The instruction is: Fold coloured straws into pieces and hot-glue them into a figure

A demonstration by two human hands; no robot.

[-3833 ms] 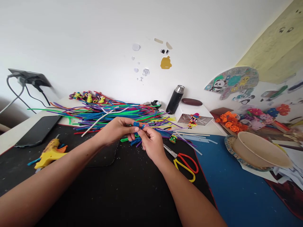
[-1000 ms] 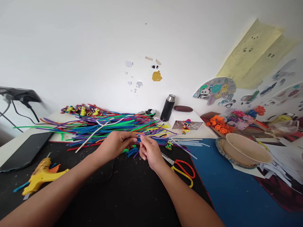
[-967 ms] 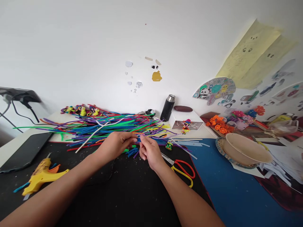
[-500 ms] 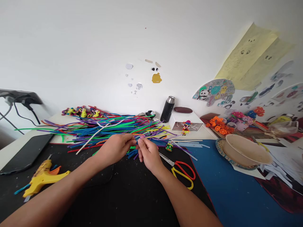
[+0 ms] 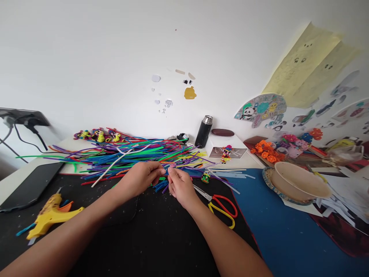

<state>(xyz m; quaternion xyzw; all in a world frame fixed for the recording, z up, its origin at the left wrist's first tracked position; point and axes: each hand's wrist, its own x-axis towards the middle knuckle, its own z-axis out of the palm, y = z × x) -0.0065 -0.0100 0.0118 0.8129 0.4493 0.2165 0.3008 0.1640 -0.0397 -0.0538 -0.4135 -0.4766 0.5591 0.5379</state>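
Both hands [image 5: 161, 181] pinching small blue piece [image 5: 166, 171]

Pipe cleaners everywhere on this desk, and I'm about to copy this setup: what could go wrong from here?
The small piece pinched between the left hand and right hand could slip into the loose pile of pipe cleaners and be hard to find. The scissors lie beside the right wrist, so a sweep of the forearm might catch them. The glue gun rests by the left forearm.

White wall [image 5: 86, 57] (stickered) behind cluttered desk [image 5: 173, 238].
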